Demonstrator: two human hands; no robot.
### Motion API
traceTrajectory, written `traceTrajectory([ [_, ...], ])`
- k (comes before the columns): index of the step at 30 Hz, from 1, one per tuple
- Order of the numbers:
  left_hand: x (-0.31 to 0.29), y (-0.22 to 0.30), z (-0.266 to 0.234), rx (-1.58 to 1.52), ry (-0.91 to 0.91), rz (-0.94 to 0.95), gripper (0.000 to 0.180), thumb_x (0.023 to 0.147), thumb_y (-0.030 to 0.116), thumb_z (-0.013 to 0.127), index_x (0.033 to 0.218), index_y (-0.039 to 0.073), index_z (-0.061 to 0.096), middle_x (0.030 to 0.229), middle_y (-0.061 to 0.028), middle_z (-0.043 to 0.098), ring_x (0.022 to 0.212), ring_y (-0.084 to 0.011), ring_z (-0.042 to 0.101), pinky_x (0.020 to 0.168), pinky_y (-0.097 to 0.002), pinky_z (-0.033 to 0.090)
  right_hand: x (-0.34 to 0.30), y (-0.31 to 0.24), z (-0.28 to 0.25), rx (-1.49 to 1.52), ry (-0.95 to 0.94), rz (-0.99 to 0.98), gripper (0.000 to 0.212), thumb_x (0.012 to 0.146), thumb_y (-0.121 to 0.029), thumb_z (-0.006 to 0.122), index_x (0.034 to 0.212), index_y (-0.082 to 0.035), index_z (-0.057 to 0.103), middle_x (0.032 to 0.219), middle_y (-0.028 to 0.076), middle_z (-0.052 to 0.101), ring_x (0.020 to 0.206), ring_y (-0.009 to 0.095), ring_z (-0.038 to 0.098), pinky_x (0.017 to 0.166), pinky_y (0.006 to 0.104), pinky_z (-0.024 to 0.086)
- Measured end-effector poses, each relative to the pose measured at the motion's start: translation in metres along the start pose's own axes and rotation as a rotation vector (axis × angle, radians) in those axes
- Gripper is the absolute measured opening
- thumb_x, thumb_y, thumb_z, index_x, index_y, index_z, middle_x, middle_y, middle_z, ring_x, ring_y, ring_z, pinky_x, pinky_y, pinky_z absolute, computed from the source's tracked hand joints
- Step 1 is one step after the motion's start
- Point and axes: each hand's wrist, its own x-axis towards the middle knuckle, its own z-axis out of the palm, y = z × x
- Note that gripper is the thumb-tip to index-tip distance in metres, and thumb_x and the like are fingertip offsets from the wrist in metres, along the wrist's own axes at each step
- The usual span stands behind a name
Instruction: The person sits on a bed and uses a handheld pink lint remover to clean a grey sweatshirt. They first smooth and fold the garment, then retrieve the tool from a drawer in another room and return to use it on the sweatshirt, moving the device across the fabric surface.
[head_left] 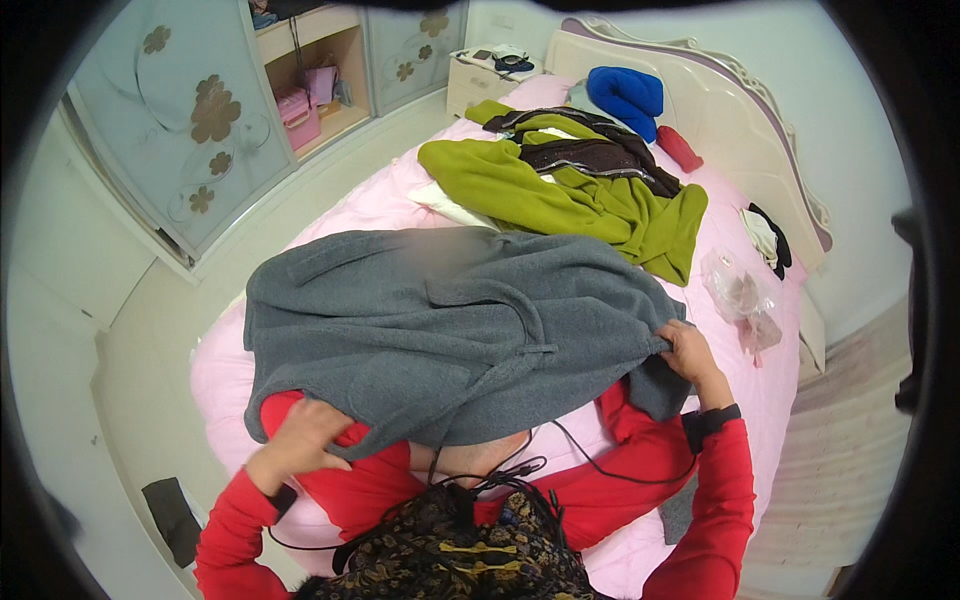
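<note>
Here, a fuzzy dark-grey belted fabric coat (400, 330) lies spread across the pink-covered bed (222, 382), in front of an olive-green soft cloth garment (610, 208). The right hand (687, 352) pinches the coat's right end; the left hand (303, 435), slightly blurred, is loosely spread beside its near left edge, whether touching I cannot tell.

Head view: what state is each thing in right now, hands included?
Grey garment: spread out, unfolded
Right hand: closed on the grey garment's edge
Left hand: open, apparently empty
Green garment: unfolded, rumpled
Blue cloth: bundled up
Clear plastic bag: crumpled
Wardrobe: partly open, shelves showing
</note>
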Motion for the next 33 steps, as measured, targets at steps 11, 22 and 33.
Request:
traceTrajectory([
  [11, 0.118, -0.089, -0.175, -0.408, 0.391, -0.489, 0.031, 0.077, 0.014, 0.07, 0.105, 0.003, 0.06, 0.088, -0.0112, 0.063, 0.079, -0.0226, 0.063, 0.069, -0.0321, 0.049, -0.003, 0.002, -0.004, -0.003, -0.052, -0.002, 0.029, 0.066, -0.006, 0.072, 0.094, -0.006, 0.064, 0.093, 0.012, 0.062, 0.089, 0.036, 0.061, 0.076, 0.0428, 0.05],
  [22, 0.068, -0.258, 0.001, -0.104, 0.317, -0.704, 0.015, 0.082, 0.017, 0.064, 0.087, 0.004, 0.061, 0.076, -0.015, 0.064, 0.076, -0.0297, 0.065, 0.068, -0.0392, 0.05, -0.004, -0.001, -0.004, -0.035, -0.122, 0.053, 0.029, 0.066, -0.008, 0.073, 0.094, -0.007, 0.065, 0.094, 0.012, 0.063, 0.089, 0.035, 0.061, 0.077, 0.043, 0.05],
  [33, 0.024, -0.29, 0.05, -0.072, 0.067, -1.011, 0.029, 0.089, 0.029, 0.063, 0.102, 0.004, 0.06, 0.097, -0.0154, 0.065, 0.092, -0.0286, 0.063, 0.083, -0.0382, 0.05, 0.011, 0.003, 0.003, -0.008, -0.149, 0.075, 0.025, 0.065, -0.009, 0.073, 0.09, -0.006, 0.067, 0.09, 0.014, 0.064, 0.089, 0.036, 0.062, 0.078, 0.0426, 0.05],
])
